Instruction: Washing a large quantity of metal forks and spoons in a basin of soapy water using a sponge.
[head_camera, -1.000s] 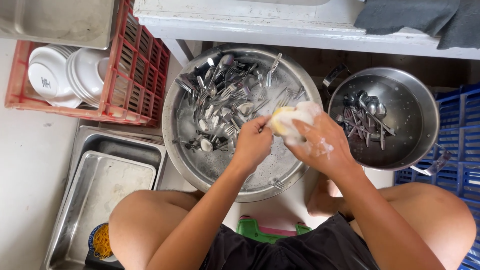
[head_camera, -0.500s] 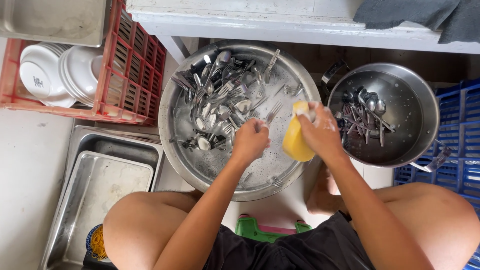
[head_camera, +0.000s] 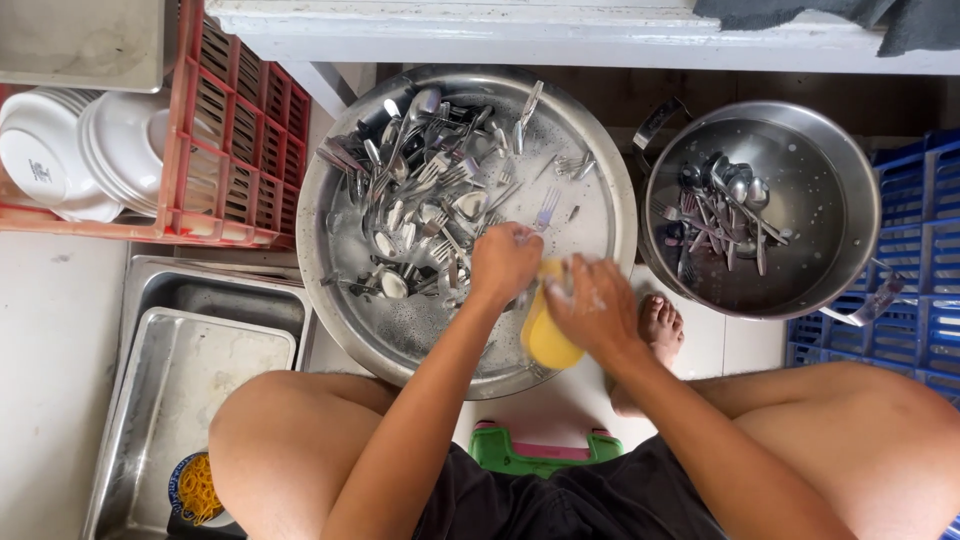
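Observation:
A wide steel basin holds soapy water and a heap of forks and spoons on its far left side. My left hand hovers over the basin's near middle, fingers curled around a piece of cutlery that is mostly hidden. My right hand is just to its right, gripping a yellow sponge pressed against the left hand. Soap foam covers both hands. To the right stands a steel pot with several spoons and forks lying in it.
A red crate with stacked white plates sits at the left, steel trays below it. A blue crate is at the right. A green and pink stool and my bare foot lie near the basin. A white table edge runs above.
Both hands have drawn back from the basin's right middle toward its near rim. The sponge has gone from the fingertips to beneath my right palm, against the left hand.

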